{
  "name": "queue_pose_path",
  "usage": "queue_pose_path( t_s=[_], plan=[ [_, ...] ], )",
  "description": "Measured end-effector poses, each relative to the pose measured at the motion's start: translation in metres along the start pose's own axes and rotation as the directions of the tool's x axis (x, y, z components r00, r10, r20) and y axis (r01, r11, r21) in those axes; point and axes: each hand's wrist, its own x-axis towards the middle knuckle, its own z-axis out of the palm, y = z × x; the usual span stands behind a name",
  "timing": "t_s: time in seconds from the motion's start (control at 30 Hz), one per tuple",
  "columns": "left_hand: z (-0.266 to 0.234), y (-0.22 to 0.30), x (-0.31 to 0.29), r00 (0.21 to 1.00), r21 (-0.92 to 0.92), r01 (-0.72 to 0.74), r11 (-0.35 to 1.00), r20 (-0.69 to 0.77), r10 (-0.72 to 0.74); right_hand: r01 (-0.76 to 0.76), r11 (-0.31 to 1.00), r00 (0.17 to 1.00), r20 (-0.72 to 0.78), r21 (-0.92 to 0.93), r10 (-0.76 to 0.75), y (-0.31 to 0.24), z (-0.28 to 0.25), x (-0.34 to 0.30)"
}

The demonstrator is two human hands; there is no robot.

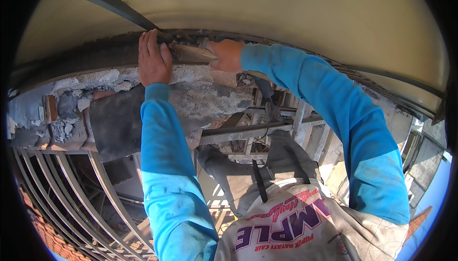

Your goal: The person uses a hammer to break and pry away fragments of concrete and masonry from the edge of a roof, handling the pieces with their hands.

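Lying at the lower left of the frame, orange roof tiles show beyond pale bars. Above these bars, a broken masonry ledge has a rough, crumbled surface, with a dark sheet hanging over it. At the upper centre-left, the left hand is flat, its fingers stretched upward. Just beside it, at the upper centre, is a wooden piece, which the right hand holds in a closed grip. A yellowish panel covers the top, and blue sky appears at the right edge.

right hand partly hidden, shirt cropped
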Motion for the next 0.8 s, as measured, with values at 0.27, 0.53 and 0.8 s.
queue_pose_path(
  t_s=[0.27, 0.53, 0.8],
  plan=[
    [-0.001, 0.001, 0.0, 1.0, -0.02, 0.004, 1.0, 0.011, -0.003, -0.015, 0.969, 0.934, -0.343, 0.245, 0.101, -0.006, 0.021, -0.042],
    [0.002, -0.001, -0.002, 0.993, 0.123, 0.05, 0.991, 0.104, -0.063, -0.069, 0.697, 0.894, -0.265, 0.714, 0.361, -0.002, 0.049, -0.11],
    [-0.002, 0.007, 0.002, 0.941, 0.275, 0.095, 0.957, 0.29, -0.177, -0.006, 0.776, 0.831, -0.429, 0.63, 0.355, 0.0, 0.071, -0.134]
  ],
)
